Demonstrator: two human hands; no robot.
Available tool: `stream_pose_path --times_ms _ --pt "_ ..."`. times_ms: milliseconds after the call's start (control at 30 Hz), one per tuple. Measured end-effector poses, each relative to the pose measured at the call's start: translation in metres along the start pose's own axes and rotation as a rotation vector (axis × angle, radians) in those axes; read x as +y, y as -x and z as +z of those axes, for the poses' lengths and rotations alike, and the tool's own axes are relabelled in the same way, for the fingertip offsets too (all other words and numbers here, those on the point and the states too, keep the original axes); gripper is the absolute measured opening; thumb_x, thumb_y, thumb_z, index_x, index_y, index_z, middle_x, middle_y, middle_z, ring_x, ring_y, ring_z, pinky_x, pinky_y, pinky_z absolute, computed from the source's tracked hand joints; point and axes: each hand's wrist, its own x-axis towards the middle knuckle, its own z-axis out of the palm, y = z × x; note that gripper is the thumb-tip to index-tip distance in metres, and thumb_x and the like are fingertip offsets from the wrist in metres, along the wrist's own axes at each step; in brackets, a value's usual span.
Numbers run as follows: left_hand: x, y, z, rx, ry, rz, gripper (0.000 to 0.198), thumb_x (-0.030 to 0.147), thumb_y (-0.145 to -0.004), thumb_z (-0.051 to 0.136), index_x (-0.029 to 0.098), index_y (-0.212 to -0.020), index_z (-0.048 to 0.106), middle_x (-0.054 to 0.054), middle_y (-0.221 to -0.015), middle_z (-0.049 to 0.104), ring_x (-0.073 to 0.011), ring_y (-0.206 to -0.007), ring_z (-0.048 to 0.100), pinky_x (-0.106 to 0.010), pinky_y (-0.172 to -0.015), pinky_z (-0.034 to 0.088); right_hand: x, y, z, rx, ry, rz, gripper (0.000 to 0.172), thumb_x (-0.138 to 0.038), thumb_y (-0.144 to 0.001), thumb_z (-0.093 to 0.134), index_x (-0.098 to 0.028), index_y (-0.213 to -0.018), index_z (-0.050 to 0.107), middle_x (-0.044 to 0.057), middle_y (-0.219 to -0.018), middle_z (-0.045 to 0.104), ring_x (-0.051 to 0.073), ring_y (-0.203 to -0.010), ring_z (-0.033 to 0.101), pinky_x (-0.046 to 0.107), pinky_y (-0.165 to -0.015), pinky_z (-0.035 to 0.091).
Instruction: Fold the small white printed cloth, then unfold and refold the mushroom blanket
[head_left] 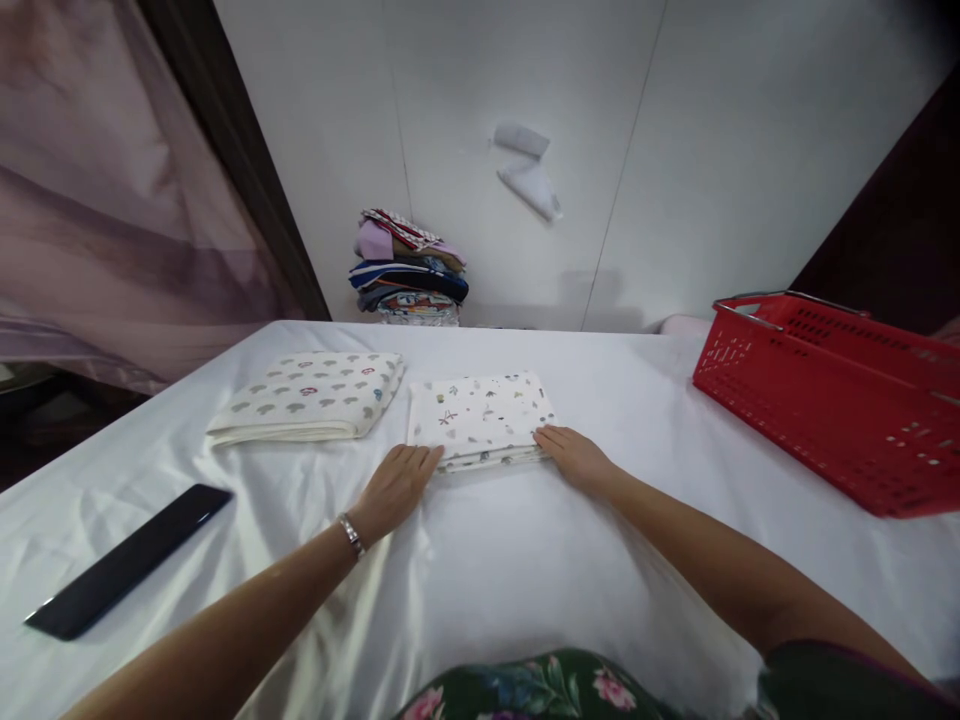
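A folded white cloth (484,410) with small scattered prints lies flat in the middle of the white-covered table, its layered edge facing me. My left hand (401,485), with a metal bracelet at the wrist, has its fingers closed at the cloth's near left corner. At the near right corner, my right hand (576,458) pinches the edge, fingertips on top. Both thumbs are mostly hidden. To the left, apart from my hands, lies a second folded cloth (311,395), cream with grey mushroom-like prints and a few coloured ones.
A red plastic basket (832,400) with a metal handle stands on the right of the table (637,400). A dark flat object (131,562) lies at front left. Beyond the far edge rises a stack of folded clothes (409,270) by the white wall. A pinkish curtain (112,180) hangs at left.
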Motion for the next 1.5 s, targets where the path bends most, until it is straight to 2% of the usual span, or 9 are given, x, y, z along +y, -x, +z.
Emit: stream_pose_path --times_ms 100,300,500,600,700,800,1033,1267,1500 --pt "-0.003 0.0 0.001 0.007 -0.003 0.014 0.047 -0.003 -0.078 0.034 0.013 -0.121 0.047 -0.01 -0.093 0.06 -0.0199 -0.082 0.054 -0.036 -0.078 0.041 -0.006 -0.002 -0.003 -0.015 0.001 0.02 0.054 -0.005 -0.08 0.036 -0.012 -0.133 0.04 0.012 -0.135 0.045 0.022 -0.125 0.039 0.042 -0.102 0.033" --pt "-0.013 -0.01 -0.007 -0.047 0.03 -0.033 0.057 -0.003 -0.071 0.035 0.01 -0.126 0.042 -0.01 -0.094 0.062 -0.0199 -0.082 0.056 -0.035 -0.077 0.042 -0.02 -0.012 -0.012 0.008 -0.001 0.081 0.05 -0.023 -0.083 0.047 -0.012 -0.131 0.041 0.014 -0.127 0.05 0.024 -0.119 0.042 0.044 -0.106 0.025" --pt "-0.027 -0.028 -0.026 -0.137 0.077 -0.098 0.058 0.007 -0.074 0.036 0.006 -0.132 0.034 -0.01 -0.082 0.063 -0.0213 -0.076 0.058 -0.034 -0.07 0.044 -0.019 -0.021 -0.003 0.05 0.075 0.06 0.046 -0.009 -0.085 0.037 -0.009 -0.131 0.041 0.015 -0.119 0.054 0.024 -0.11 0.047 0.042 -0.098 0.033" --pt "-0.029 -0.03 -0.028 -0.17 0.093 -0.094 0.057 0.008 -0.074 0.037 0.007 -0.131 0.036 -0.012 -0.091 0.064 -0.0216 -0.082 0.059 -0.035 -0.073 0.044 -0.021 -0.023 0.0 0.073 0.11 0.058 0.046 -0.004 -0.085 0.032 -0.007 -0.13 0.041 0.016 -0.115 0.056 0.024 -0.106 0.049 0.041 -0.094 0.036" --pt "-0.023 -0.024 -0.025 -0.186 0.089 -0.074 0.053 0.005 -0.072 0.037 0.012 -0.124 0.045 -0.012 -0.104 0.062 -0.021 -0.091 0.058 -0.036 -0.08 0.043 -0.02 -0.022 0.0 0.085 0.097 0.068 0.046 -0.004 -0.084 0.034 -0.008 -0.13 0.042 0.016 -0.115 0.056 0.024 -0.103 0.05 0.039 -0.092 0.038" --pt "-0.01 -0.014 -0.023 -0.167 0.067 -0.074 0.051 0.002 -0.069 0.039 0.015 -0.117 0.05 -0.01 -0.103 0.062 -0.0205 -0.094 0.056 -0.036 -0.082 0.041 -0.017 -0.022 -0.001 0.07 0.074 0.088 0.05 -0.004 -0.083 0.036 -0.009 -0.132 0.039 0.017 -0.119 0.053 0.023 -0.105 0.05 0.039 -0.091 0.039" --pt "0.02 -0.013 -0.023 -0.02 0.078 -0.138 0.051 0.022 -0.074 0.051 0.018 -0.125 0.045 -0.013 -0.125 0.051 -0.0259 -0.111 0.047 -0.044 -0.096 0.032 -0.011 -0.029 -0.011 -0.024 0.089 0.129 0.059 -0.002 -0.077 0.036 -0.012 -0.135 0.035 0.016 -0.122 0.052 0.024 -0.107 0.05 0.039 -0.091 0.039" --pt "0.033 -0.032 -0.008 -0.004 0.038 -0.228 0.061 0.004 -0.072 0.04 0.019 -0.131 0.041 -0.012 -0.121 0.053 -0.0253 -0.108 0.048 -0.046 -0.094 0.032 -0.009 -0.041 -0.035 0.034 0.099 0.116 0.051 -0.003 -0.081 0.034 -0.012 -0.131 0.04 0.016 -0.125 0.05 0.025 -0.112 0.048 0.04 -0.093 0.038" --pt "0.032 -0.034 -0.005 -0.024 -0.011 -0.231 0.058 -0.001 -0.077 0.032 0.014 -0.133 0.037 -0.013 -0.109 0.056 -0.0238 -0.099 0.051 -0.04 -0.086 0.036 -0.001 -0.051 -0.037 0.131 0.153 0.063 0.05 0.0 -0.081 0.032 -0.01 -0.129 0.043 0.015 -0.122 0.052 0.025 -0.109 0.047 0.039 -0.092 0.038"
